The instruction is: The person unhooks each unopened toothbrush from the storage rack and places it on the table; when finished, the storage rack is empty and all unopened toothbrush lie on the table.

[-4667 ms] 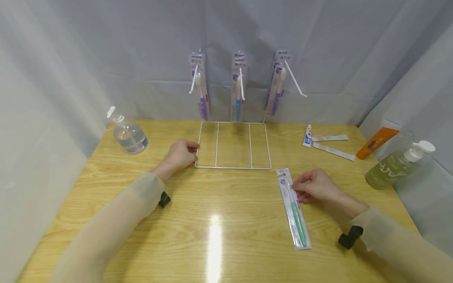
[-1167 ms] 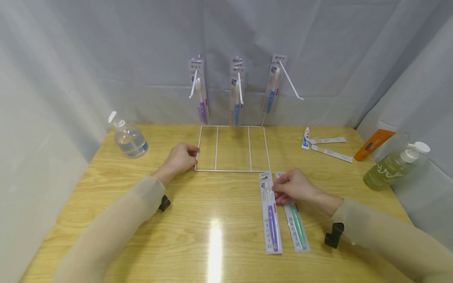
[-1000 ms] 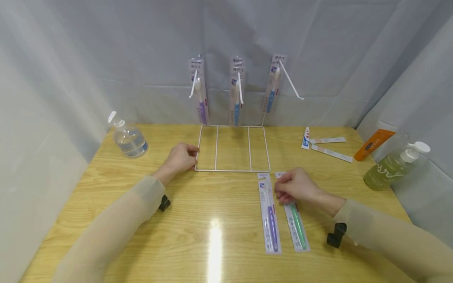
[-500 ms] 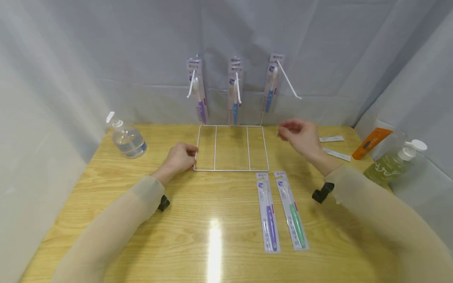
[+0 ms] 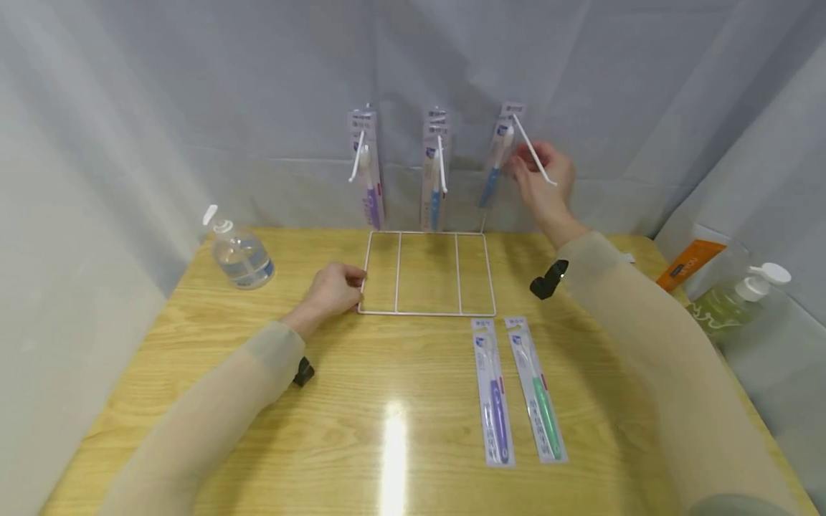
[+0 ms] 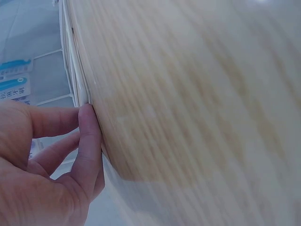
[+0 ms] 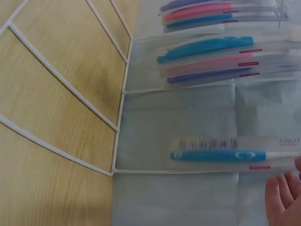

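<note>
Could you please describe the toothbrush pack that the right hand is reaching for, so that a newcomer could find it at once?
At the table's far edge stands a white wire rack with three hooks. On the rightmost hook hangs one blue-handled toothbrush pack, beside the right hand. Its neighbours hold several packs each; this hook holds one.

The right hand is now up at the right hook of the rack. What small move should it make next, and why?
Probably pinch the blue toothbrush pack and slide it outward along the right hook. The right hand is beside that pack but does not hold it yet, two packs already lie side by side on the table, and the left hand holds the wire rack base.
</note>
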Demonstrator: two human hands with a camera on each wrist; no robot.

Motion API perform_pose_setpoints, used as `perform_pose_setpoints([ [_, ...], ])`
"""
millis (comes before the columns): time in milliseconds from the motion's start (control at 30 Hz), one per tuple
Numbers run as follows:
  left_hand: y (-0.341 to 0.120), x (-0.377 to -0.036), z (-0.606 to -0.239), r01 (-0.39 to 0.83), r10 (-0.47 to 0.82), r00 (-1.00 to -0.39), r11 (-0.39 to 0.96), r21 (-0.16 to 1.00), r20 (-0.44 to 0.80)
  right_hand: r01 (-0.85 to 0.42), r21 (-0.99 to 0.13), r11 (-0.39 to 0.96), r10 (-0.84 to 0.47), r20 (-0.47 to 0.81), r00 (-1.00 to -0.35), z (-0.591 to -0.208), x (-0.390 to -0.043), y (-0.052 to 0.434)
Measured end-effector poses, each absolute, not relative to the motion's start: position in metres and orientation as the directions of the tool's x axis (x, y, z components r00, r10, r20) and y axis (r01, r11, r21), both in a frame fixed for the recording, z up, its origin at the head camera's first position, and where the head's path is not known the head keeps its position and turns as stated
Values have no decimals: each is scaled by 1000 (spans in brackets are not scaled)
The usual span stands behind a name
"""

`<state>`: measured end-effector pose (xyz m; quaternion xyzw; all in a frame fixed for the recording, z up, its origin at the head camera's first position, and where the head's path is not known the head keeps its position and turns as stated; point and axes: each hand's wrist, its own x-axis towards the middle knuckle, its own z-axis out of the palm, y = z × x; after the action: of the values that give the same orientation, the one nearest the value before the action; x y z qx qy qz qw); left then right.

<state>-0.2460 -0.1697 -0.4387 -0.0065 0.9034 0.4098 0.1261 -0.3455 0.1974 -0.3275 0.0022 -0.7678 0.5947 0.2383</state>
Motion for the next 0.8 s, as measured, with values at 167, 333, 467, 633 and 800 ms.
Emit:
perform_pose_setpoints([
  [167,-169,-246,-438,-105,89,-971,669,736,-220,-268,-891,366,298,385,-874,-325,-356,192],
  [333,-169,-246,-440,-105,89,-971,673,732,-221,-194,-923,332,276,292,-916,-325,-358,190],
  [467,-170,-246,-441,-105,90,-971,675,730,-223,-170,-947,273,288,249,-925,-326,-359,190],
  [633,-171,-248,-440,-104,84,-972,684,722,-220,-164,-960,226,303,229,-925,-325,-360,189],
  [800,-170,-248,-440,-102,85,-972,685,722,-218,-165,-964,208,306,224,-925,-325,-358,190],
])
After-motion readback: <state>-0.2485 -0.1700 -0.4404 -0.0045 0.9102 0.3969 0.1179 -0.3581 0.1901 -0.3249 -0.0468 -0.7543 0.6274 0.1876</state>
